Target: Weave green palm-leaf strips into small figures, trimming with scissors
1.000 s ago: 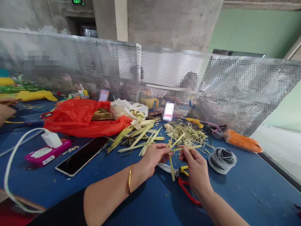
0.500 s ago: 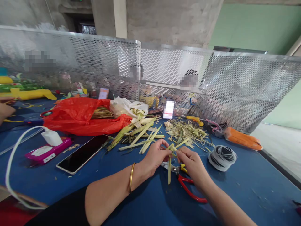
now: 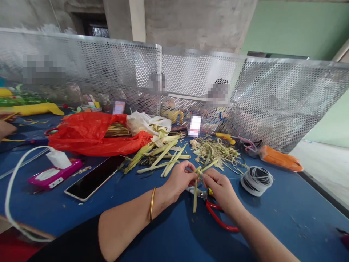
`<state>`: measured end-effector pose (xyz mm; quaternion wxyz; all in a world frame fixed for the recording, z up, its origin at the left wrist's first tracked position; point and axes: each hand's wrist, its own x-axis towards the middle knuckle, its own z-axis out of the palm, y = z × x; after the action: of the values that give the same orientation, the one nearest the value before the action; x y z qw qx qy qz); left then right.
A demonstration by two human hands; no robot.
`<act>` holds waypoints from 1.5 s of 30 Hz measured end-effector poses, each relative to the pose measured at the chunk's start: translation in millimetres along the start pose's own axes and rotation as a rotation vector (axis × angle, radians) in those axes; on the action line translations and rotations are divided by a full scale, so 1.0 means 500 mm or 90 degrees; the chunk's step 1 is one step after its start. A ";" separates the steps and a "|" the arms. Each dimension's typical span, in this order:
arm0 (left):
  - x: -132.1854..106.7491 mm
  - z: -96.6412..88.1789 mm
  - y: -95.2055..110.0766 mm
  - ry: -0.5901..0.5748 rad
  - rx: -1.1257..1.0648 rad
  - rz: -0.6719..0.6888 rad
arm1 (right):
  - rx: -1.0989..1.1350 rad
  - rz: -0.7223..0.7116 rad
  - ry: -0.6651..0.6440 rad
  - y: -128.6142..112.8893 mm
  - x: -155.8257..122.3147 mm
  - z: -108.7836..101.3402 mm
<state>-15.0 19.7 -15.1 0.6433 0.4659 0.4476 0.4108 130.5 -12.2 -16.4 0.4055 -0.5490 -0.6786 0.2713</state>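
My left hand [image 3: 181,179] pinches pale green leaf strips [image 3: 195,196] that cross one another between my fingers, one end hanging down. From the other side my right hand [image 3: 217,182] grips the same strips near the crossing, its fingertips almost meeting those of my left. Below both hands lie scissors with red handles [image 3: 222,220], partly hidden by my right hand and wrist. A bit of yellow [image 3: 210,193] shows beside the scissors' pivot. Past my fingers, longer loose leaf strips [image 3: 174,162] lie crossed on the blue table [image 3: 163,233].
A red plastic bag [image 3: 79,133] with dried leaves lies left, near a phone [image 3: 94,178] and a magenta power strip [image 3: 56,174]. Shredded leaf scraps [image 3: 220,151], a wire coil [image 3: 256,181] and an orange packet [image 3: 280,158] lie right. A perforated metal screen [image 3: 191,72] stands behind; another person's hand [image 3: 7,129] is far left.
My right hand has shifted slightly left, closer to my left hand at the strips' crossing. The whole view has drifted a little; the other things lie as before.
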 end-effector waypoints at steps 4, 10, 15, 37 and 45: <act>0.001 0.000 -0.001 -0.006 0.010 0.001 | -0.026 0.007 0.002 0.003 0.001 -0.001; -0.006 0.003 0.005 -0.015 0.008 0.017 | -0.180 -0.003 0.012 -0.014 -0.012 -0.004; -0.012 0.002 0.003 -0.083 0.065 0.002 | -0.271 0.015 0.058 -0.028 -0.018 -0.007; -0.031 -0.011 0.021 -0.390 0.238 0.108 | 0.209 0.193 0.065 -0.039 0.013 -0.066; -0.038 -0.010 0.033 -0.350 0.205 0.012 | 0.327 0.176 0.155 -0.036 0.009 -0.039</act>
<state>-26.6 6.7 3.5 0.6545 0.6594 0.3115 0.1996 137.2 -13.9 9.7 0.5682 -0.5442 -0.4536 0.4187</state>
